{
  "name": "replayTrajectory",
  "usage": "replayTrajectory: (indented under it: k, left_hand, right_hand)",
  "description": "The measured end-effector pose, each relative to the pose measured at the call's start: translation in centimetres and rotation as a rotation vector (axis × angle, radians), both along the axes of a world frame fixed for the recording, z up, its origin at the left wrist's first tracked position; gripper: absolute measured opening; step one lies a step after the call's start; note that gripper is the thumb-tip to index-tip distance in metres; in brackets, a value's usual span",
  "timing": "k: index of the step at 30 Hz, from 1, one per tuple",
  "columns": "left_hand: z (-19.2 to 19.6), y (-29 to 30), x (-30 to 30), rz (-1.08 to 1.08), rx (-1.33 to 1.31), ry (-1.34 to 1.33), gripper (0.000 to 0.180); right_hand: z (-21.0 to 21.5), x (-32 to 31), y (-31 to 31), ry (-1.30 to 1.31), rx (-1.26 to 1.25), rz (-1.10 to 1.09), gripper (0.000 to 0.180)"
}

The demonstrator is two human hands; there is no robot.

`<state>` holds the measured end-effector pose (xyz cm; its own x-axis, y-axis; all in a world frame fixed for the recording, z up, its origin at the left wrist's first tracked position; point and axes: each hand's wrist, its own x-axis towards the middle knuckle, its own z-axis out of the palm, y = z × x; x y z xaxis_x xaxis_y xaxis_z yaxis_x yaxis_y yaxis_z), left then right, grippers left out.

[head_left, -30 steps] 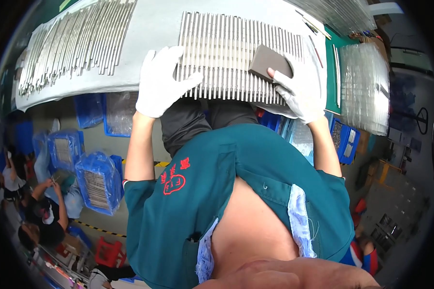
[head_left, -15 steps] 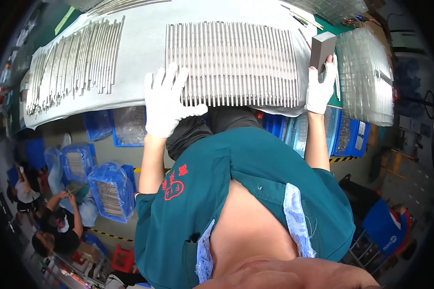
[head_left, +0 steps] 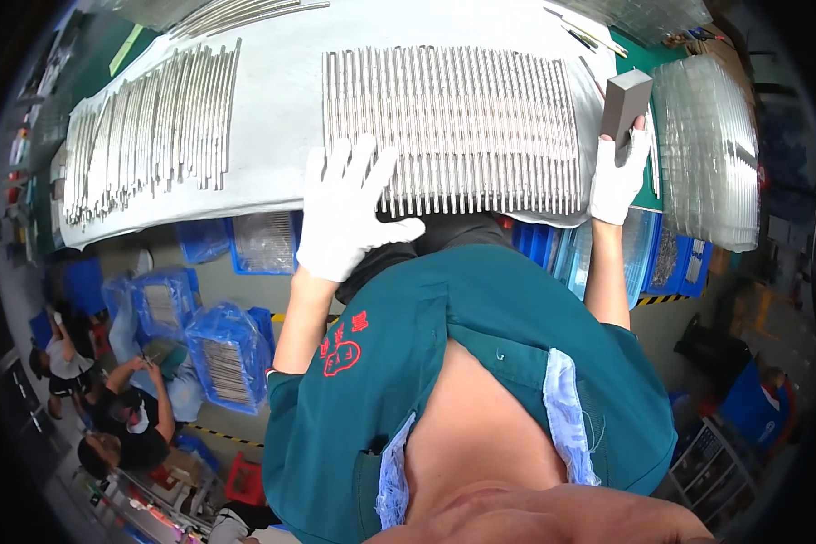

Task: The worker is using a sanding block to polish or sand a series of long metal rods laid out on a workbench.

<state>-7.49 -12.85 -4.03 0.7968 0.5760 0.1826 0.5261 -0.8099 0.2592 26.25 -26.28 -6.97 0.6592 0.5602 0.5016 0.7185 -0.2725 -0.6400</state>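
White cloth point(head_left: 276, 118) covers most of my bench, with green tabletop point(head_left: 642, 54) showing along its right side. Across the middle of the cloth lies a row of slim metal rods point(head_left: 462, 127), side by side and lined up nearly level at both ends. Looser metal rods point(head_left: 150, 136) lie in a slanting, ragged bunch on the left, well apart from the row.

My left hand point(head_left: 346, 218), in a white glove, is over the row's lower left corner, its fingers spread and the thumb out to the right; from this angle I can't tell whether the fingertips touch the rods. My right hand point(head_left: 619, 181), gloved too, is just beyond the row's right end. Its thumb and fingers are clamped on the lower end of a dark grey block point(head_left: 624, 107), which stands up from my grip, clear of the rods.

Clear plastic trays point(head_left: 707, 154) are stacked to the right of the block. Down to my left, a blue bin point(head_left: 227, 358) wrapped in plastic holds more rods, near a person in a black shirt point(head_left: 140, 417).
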Motion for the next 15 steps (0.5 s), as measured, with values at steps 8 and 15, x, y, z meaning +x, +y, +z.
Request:
replayTrajectory:
  k: [8,15]
  left_hand:
    - [-0.5,0.7,1.9,-0.110,0.041,-0.041,0.089]
    - [-1.0,0.6,2.0,-0.097,0.077,-0.082,0.086]
  right_hand:
    - [0.6,-0.7,0.4,0.063,0.037,-0.019,0.064]
    - [-0.9,0.4,0.1,-0.021,0.086,0.011,0.068]
